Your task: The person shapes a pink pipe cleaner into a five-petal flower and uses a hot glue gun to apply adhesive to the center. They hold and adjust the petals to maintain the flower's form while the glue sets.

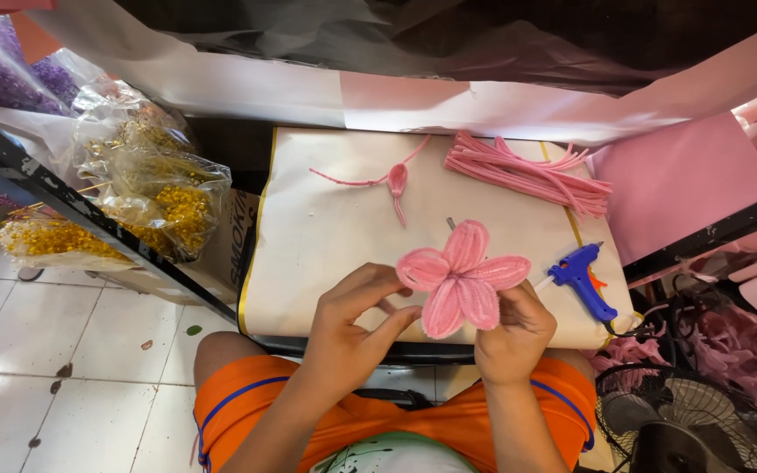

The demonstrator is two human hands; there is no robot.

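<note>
Pinching from both sides, your left hand [352, 328] and right hand [514, 333] grip the fuzzy pink four-petalled pipe-cleaner flower [460, 278] above the cream paper-covered board [326, 236]; a blue glue gun [582, 278] lies right, white floor tiles [63, 350] left.

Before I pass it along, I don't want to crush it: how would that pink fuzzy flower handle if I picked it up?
The pink flower looks light: fingertips of the left hand and right hand carry it. Its looped fuzzy petals hold their spread, so probably springy. A hard squeeze would likely bend them.
</note>
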